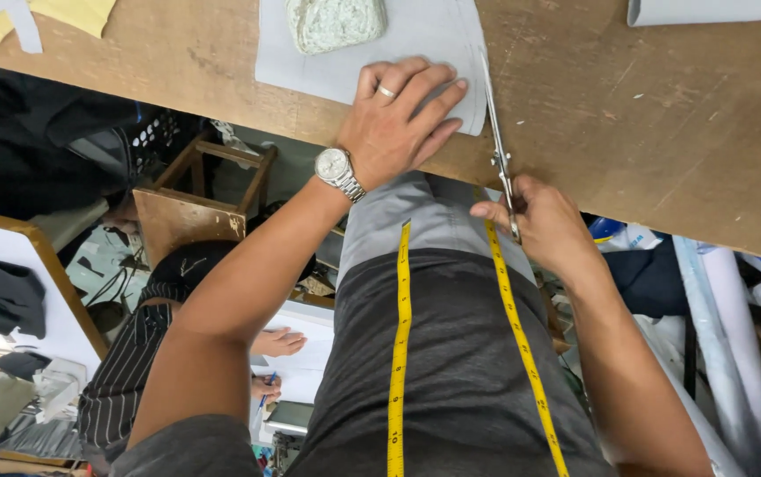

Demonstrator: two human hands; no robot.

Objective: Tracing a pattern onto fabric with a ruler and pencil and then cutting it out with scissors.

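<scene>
The left hand (395, 124) lay flat on a pale grey sheet of fabric (416, 44) at the near edge of the worn brown wooden counter (628, 115), its fingers (424, 88) spread a little and pressed down, holding nothing. The right hand (546, 223) was closed around the handles of long silver metal scissors (497, 141), whose blades ran along the right edge of the sheet, just beside the left fingertips. I could not tell how far the blades were opened.

A rough grey-green stone block (334, 21) sat on the far part of the sheet as a weight.

The main risk I judged was to the left fingertips: they were very near the blade line, so a small slip of the sheet or a quick closing of the blades could nick them. The sheet also reached the counter's edge, so if the left hand lifted, the fabric could shift and the cut could wander. The yellow measuring tape (398, 353) hanging from the neck over the dark grey shirt swung close to the scissors and could catch in them.

Below, another person in a striped shirt (120, 380) was writing, well apart.
</scene>
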